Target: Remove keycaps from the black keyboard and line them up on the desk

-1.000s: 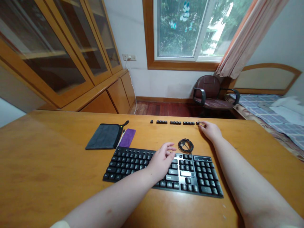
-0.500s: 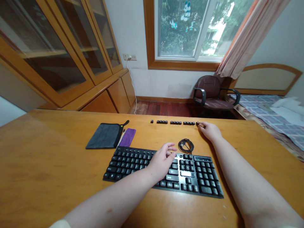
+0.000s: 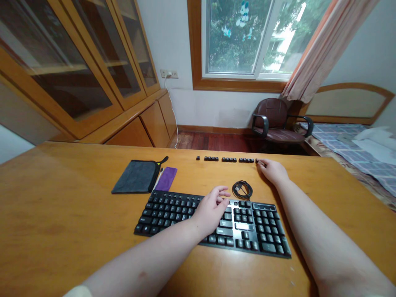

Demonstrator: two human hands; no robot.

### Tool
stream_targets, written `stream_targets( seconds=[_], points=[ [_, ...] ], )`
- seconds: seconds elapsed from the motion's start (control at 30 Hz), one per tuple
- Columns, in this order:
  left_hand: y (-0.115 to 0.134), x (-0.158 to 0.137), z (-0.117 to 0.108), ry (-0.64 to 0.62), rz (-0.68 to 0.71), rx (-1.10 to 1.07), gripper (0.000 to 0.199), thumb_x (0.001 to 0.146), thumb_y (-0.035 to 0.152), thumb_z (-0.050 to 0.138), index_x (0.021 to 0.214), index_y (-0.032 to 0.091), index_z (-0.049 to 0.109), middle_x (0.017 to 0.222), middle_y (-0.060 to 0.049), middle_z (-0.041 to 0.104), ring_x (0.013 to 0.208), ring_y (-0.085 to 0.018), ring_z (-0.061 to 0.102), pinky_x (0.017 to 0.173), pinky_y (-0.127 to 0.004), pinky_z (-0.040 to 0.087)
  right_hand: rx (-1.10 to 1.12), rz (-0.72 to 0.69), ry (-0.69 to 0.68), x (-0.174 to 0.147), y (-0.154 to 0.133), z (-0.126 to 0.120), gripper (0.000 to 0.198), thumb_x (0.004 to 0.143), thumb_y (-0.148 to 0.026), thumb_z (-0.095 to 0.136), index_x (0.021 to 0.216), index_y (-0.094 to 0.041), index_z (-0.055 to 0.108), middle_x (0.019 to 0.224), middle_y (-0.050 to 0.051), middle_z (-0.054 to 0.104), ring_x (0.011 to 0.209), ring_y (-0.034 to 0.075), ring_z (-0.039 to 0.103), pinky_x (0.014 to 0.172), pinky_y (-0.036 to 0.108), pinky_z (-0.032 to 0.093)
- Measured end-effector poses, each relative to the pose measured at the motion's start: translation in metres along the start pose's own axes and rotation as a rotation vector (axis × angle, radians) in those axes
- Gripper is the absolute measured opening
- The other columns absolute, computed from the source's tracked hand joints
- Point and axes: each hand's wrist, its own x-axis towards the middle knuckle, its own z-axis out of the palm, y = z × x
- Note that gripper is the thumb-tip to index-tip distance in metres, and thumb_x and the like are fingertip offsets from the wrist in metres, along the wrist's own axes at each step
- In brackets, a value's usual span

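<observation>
A black keyboard (image 3: 260,225) lies across the desk in front of me, with bare spots at its top edge where keys are gone. My left hand (image 3: 210,209) rests over its middle, fingers loosely stretched and apart, holding nothing and hiding some keys. Along the desk's far side runs a row of small black keycaps (image 3: 229,159) in several groups. At the row's right end, my right hand (image 3: 272,170) pinches one keycap (image 3: 257,161) between its fingertips, touching the desk. The keyboard's coiled cable (image 3: 242,189) lies behind it.
Left of the keycaps lie a dark grey cloth (image 3: 134,177), a purple cloth (image 3: 166,178) and a thin brush (image 3: 159,176) between them. The desk (image 3: 77,214) ends just past the keycap row. Beyond stand a chair (image 3: 272,119), a bed (image 3: 355,144) and a glass-fronted cabinet (image 3: 123,95).
</observation>
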Motion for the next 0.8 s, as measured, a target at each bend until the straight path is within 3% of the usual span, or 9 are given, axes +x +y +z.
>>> stream_targets(
  seconds=[0.8],
  points=[
    [0.0013, -0.0001, 0.0000, 0.008, 0.008, 0.009, 0.031, 0.084, 0.021, 0.049, 0.116, 0.018, 0.051, 0.108, -0.008, 0.062, 0.095, -0.016, 0.058, 0.091, -0.035, 0.043, 0.001, -0.002, 0.004, 0.0019, 0.0054, 0.0035, 0.044, 0.084, -0.048, 0.042, 0.117, -0.026, 0.062, 0.102, 0.009, 0.069, 0.091, 0.026, 0.063, 0.069, 0.031, 0.045]
  ],
)
